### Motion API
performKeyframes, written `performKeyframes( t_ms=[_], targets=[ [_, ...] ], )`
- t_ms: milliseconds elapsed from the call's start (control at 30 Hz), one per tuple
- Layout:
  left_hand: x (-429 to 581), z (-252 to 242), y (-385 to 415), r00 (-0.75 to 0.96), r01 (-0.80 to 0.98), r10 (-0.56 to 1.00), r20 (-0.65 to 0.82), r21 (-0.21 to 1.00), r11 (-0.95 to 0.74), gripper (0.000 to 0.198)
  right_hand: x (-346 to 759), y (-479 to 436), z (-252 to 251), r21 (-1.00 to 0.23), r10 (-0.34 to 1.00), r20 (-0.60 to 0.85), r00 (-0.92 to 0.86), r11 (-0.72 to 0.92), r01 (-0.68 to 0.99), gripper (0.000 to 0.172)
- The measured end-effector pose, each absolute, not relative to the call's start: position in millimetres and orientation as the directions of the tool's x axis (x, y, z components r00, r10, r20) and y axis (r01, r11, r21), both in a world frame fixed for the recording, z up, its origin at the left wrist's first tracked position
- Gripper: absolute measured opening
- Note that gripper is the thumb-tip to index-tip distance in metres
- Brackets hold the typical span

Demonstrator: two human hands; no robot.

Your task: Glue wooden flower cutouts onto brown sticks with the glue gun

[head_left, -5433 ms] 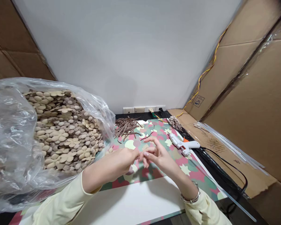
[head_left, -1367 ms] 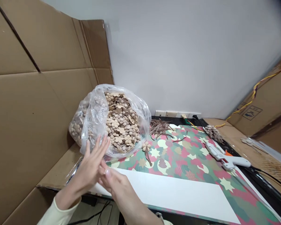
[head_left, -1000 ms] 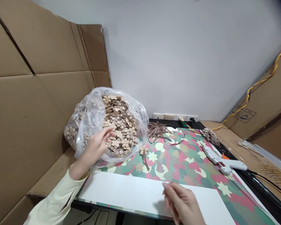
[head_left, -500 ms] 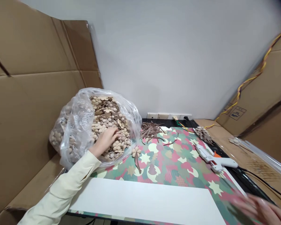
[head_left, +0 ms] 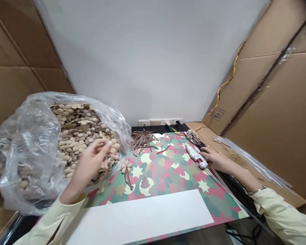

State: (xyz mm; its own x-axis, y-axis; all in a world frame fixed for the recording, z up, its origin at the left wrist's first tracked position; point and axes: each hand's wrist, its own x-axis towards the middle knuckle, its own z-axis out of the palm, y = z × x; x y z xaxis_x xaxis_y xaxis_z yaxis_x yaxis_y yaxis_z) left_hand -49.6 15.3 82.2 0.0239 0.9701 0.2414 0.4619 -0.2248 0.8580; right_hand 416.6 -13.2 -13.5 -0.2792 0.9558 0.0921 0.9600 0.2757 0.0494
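My left hand (head_left: 90,163) is raised in front of the mouth of a clear plastic bag (head_left: 30,129). Its fingers are pinched at a beige padded fabric flower (head_left: 114,145). Behind it, the bag is full of similar beige and greyish flowers (head_left: 75,144). On the right, my right hand (head_left: 215,159) is closed around the handle of a white glue gun (head_left: 196,156), which lies at the table's right edge; the handle is mostly hidden by the fingers. A long clear stick (head_left: 225,189) runs from the gun's rear toward the lower right.
Brown thin strips (head_left: 142,140) lie piled at the back. A flower with strips (head_left: 126,166) rests near the bag. White board (head_left: 142,217) covers the front of the patterned table cover (head_left: 165,177). More flowers (head_left: 192,135) sit behind the gun. Cardboard (head_left: 277,102) stands on both sides.
My left hand has drawn back from among the flowers in the bag, now with a flower at its fingertips. My right hand has moved from the lower right onto the glue gun. The view has turned right.
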Motion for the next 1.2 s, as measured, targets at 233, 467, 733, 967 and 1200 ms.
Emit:
performKeyframes(
  t_ms=[233,467,733,967,1200],
  targets=[
    [-11,59,26,0.226,0.136,0.974,-0.033,0.991,0.002,0.024,420,-23,-1,0.151,0.888,0.339,-0.311,0.275,0.95,0.033],
    [-7,28,29,0.29,0.061,0.955,-0.058,0.997,0.042,0.026,327,-58,33,-0.635,0.974,0.217,0.061,0.093,0.767,0.033],
    [-5,15,28,0.282,0.029,0.957,-0.065,0.998,0.06,0.032,234,-58,21,-0.909,0.982,-0.07,-0.174,0.008,0.417,0.034],
    [-5,9,31,0.171,0.069,0.985,-0.038,0.997,0.026,0.024,219,-55,16,-0.875,0.961,-0.129,-0.246,0.007,0.484,0.046],
    [-3,3,30,0.175,0.122,0.984,0.023,0.992,-0.045,0.028,210,-54,19,-0.851,0.962,-0.125,-0.244,0.022,0.524,0.051]
  ],
)
